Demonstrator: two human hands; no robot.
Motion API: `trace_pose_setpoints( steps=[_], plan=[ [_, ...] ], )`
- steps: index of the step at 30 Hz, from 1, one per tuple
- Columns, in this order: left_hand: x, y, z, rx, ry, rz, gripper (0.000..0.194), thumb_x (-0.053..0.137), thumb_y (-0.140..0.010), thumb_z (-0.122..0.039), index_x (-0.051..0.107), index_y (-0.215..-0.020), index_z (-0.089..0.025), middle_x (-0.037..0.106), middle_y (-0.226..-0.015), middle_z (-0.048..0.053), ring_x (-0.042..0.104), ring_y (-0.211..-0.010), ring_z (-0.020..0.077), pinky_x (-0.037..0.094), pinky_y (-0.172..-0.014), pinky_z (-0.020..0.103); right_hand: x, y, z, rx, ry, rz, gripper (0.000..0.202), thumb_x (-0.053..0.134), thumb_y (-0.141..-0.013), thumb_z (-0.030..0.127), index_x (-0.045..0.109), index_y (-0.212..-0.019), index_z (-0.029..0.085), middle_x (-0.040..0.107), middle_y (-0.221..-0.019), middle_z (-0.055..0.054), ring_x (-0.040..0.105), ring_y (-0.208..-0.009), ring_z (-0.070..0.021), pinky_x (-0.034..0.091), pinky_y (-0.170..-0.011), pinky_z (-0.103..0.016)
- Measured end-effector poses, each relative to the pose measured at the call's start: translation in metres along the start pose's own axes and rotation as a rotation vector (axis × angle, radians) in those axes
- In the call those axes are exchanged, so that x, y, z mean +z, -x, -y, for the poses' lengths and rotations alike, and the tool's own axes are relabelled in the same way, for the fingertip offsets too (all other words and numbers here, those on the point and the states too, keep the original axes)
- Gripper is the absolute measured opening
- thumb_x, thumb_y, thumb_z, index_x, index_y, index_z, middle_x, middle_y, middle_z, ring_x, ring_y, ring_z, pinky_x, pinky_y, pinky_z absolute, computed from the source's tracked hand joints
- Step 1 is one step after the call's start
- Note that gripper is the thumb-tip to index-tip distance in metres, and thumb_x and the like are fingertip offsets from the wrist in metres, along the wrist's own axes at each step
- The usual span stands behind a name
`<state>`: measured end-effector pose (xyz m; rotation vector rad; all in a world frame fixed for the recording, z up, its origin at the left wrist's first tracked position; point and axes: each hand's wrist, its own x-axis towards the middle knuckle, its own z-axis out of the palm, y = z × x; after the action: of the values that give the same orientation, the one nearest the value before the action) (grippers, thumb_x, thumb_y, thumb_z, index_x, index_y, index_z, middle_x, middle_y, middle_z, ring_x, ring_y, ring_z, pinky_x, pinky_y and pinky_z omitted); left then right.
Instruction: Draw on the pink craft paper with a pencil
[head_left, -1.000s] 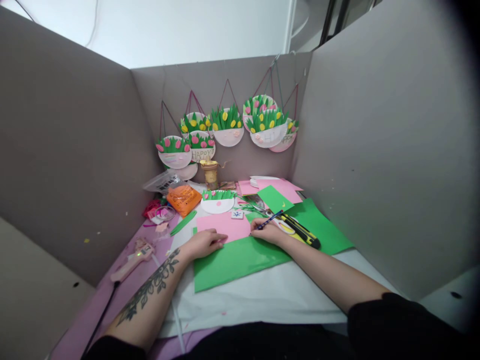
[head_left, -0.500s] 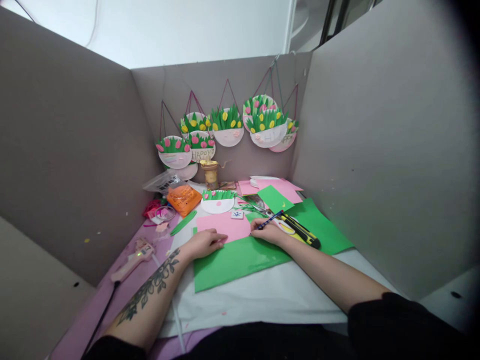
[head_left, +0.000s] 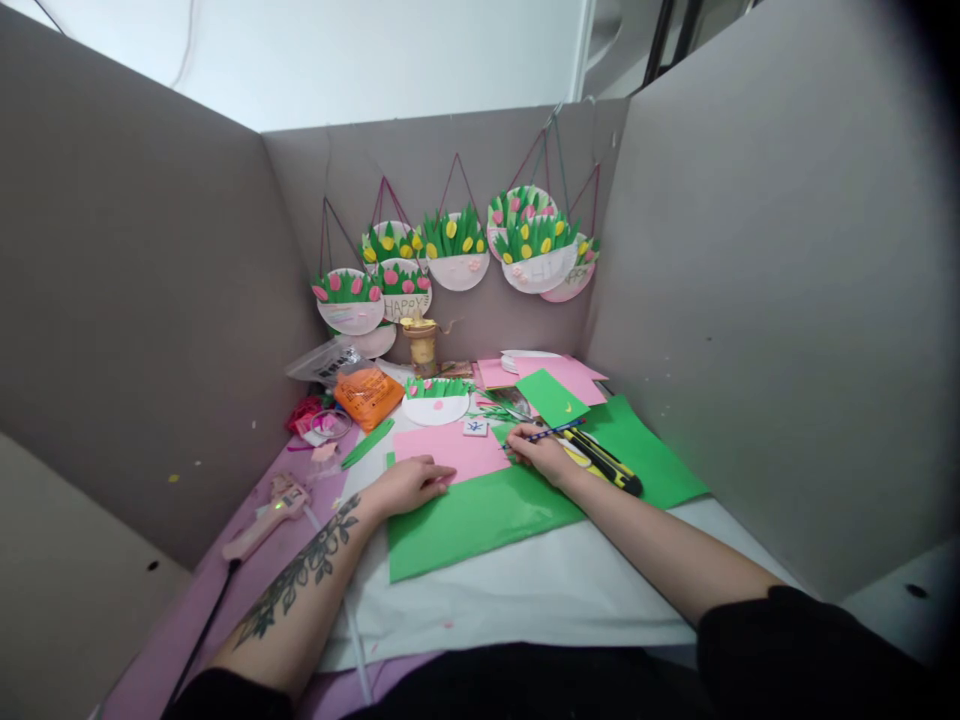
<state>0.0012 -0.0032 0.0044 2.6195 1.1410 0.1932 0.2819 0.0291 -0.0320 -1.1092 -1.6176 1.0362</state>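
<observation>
Right hand [head_left: 538, 449]'s grip holds a pencil [head_left: 556, 430] — orange packet [head_left: 367, 397] beside clear bag [head_left: 324, 363]; left grip — can't tell.

Against the back wall [head_left: 517, 325], plates [head_left: 458, 272] on strings, with pink or yellow paper tulips, some overlapping. Below, a jar [head_left: 424, 350] with a yellowish top; in front of it, a tulip plate [head_left: 436, 409]. Farther left, a clear bag [head_left: 321, 362] against an orange packet [head_left: 367, 398]. On the purple tabletop [head_left: 169, 625], a pink glue gun [head_left: 266, 523] with a black cord [head_left: 202, 635]. At right, yellow-and-black cutters [head_left: 606, 463]; behind, a small green card [head_left: 550, 396] partly over pink sheets [head_left: 562, 375].
</observation>
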Motion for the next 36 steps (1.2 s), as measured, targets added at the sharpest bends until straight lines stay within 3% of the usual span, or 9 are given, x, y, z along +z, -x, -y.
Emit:
trace_pose_setpoints(
  steps=[5, 9, 14, 20, 24, 28, 33, 36],
  plan=[
    [0.0, 0.0, 0.0, -0.003, 0.006, 0.0, 0.042, 0.038, -0.089, -0.045, 0.055, -0.122, -0.026, 0.058, -0.093, 0.006, 0.056, -0.081, 0.0158, 0.041, -0.071, 0.023, 0.003, 0.0, -0.006, -0.002, 0.049, -0.042, 0.038, 0.045, -0.083, 0.05, 0.058, -0.094, 0.016, 0.063, -0.074, -0.004, 0.06, -0.061, -0.0131, 0.041, -0.048, -0.022],
    [-0.001, -0.001, 0.0, -0.002, -0.007, 0.014, 0.042, 0.037, -0.089, -0.045, 0.054, -0.123, -0.026, 0.058, -0.094, 0.006, 0.056, -0.082, 0.016, 0.041, -0.072, 0.024, 0.004, -0.002, -0.012, -0.012, 0.073, -0.065, 0.042, 0.043, -0.084, 0.052, 0.059, -0.093, 0.014, 0.064, -0.075, -0.006, 0.061, -0.063, -0.0129, 0.045, -0.051, -0.022],
    [-0.001, -0.001, 0.001, 0.002, -0.025, 0.015, 0.042, 0.038, -0.089, -0.044, 0.053, -0.124, -0.026, 0.058, -0.093, 0.006, 0.056, -0.082, 0.0161, 0.041, -0.072, 0.024, 0.003, -0.006, -0.019, 0.008, 0.038, -0.084, 0.045, 0.042, -0.083, 0.054, 0.058, -0.095, 0.014, 0.064, -0.076, -0.007, 0.063, -0.062, -0.014, 0.042, -0.044, -0.02],
    [0.001, -0.001, 0.004, 0.009, -0.027, 0.003, 0.041, 0.038, -0.089, -0.045, 0.054, -0.122, -0.027, 0.058, -0.093, 0.006, 0.057, -0.082, 0.0164, 0.041, -0.072, 0.024, 0.005, -0.002, -0.008, 0.09, 0.084, -0.098, 0.039, 0.042, -0.084, 0.052, 0.056, -0.094, 0.017, 0.065, -0.08, -0.006, 0.066, -0.066, -0.0155, 0.04, -0.038, -0.016],
    [-0.003, 0.001, -0.001, 0.028, -0.012, -0.025, 0.039, 0.036, -0.089, -0.044, 0.058, -0.117, -0.027, 0.06, -0.091, 0.005, 0.057, -0.082, 0.0164, 0.041, -0.071, 0.024, 0.009, 0.002, -0.005, 0.069, 0.127, -0.06, 0.039, 0.041, -0.084, 0.053, 0.056, -0.094, 0.018, 0.066, -0.082, -0.006, 0.067, -0.068, -0.0171, 0.043, -0.04, -0.018],
    [-0.006, 0.002, -0.004, 0.014, 0.026, -0.122, 0.039, 0.034, -0.091, -0.042, 0.06, -0.114, -0.025, 0.062, -0.095, 0.006, 0.057, -0.086, 0.0165, 0.041, -0.077, 0.025, 0.01, 0.003, -0.006, -0.011, 0.16, 0.011, 0.036, 0.043, -0.084, 0.049, 0.059, -0.09, 0.017, 0.067, -0.08, -0.005, 0.067, -0.068, -0.0166, 0.052, -0.06, -0.027],
    [-0.003, 0.0, 0.001, -0.007, 0.015, -0.151, 0.034, 0.038, -0.089, -0.036, 0.062, -0.111, -0.024, 0.062, -0.096, 0.006, 0.057, -0.085, 0.0162, 0.043, -0.077, 0.026, 0.01, 0.008, 0.001, -0.15, 0.288, 0.169, 0.025, 0.047, -0.085, 0.04, 0.062, -0.087, 0.02, 0.067, -0.078, -0.004, 0.065, -0.074, -0.0172, 0.05, -0.071, -0.03],
    [0.0, -0.002, 0.009, -0.093, -0.03, -0.262, 0.032, 0.04, -0.087, -0.026, 0.063, -0.11, -0.022, 0.06, -0.097, 0.007, 0.057, -0.087, 0.0169, 0.043, -0.08, 0.028, 0.009, 0.011, 0.007, -0.253, 0.355, 0.246, 0.022, 0.048, -0.084, 0.038, 0.063, -0.083, 0.022, 0.067, -0.08, -0.004, 0.063, -0.076, -0.0178, 0.048, -0.073, -0.031]
  ],
)
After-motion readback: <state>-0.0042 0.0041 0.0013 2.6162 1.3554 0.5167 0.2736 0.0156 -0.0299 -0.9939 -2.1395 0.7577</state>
